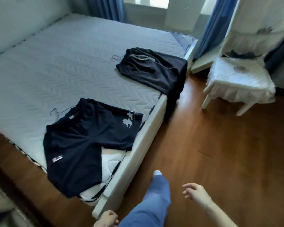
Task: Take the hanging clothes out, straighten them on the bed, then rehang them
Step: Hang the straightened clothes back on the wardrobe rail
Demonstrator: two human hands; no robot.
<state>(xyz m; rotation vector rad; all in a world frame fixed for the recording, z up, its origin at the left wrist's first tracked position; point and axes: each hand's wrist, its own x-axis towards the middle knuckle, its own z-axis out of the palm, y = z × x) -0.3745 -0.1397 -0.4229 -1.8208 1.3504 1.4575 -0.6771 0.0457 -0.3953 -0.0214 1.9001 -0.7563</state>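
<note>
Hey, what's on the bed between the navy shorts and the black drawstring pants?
Nothing lies there: the head view shows only bare quilted mattress between the navy shorts and the black drawstring pants.

White-covered chair (239,79), blue curtains (215,25), brown wooden floor (220,153)

I see the left hand (107,218) low by the corner of the bed (64,63), fingers loosely curled and holding nothing. The right hand (196,193) hangs relaxed over the wood floor (220,153). Just ahead of the left hand, navy shorts (82,141) lie on a wire hanger (56,110). Farther ahead, black trousers (152,71) drape over the mattress edge.
</note>
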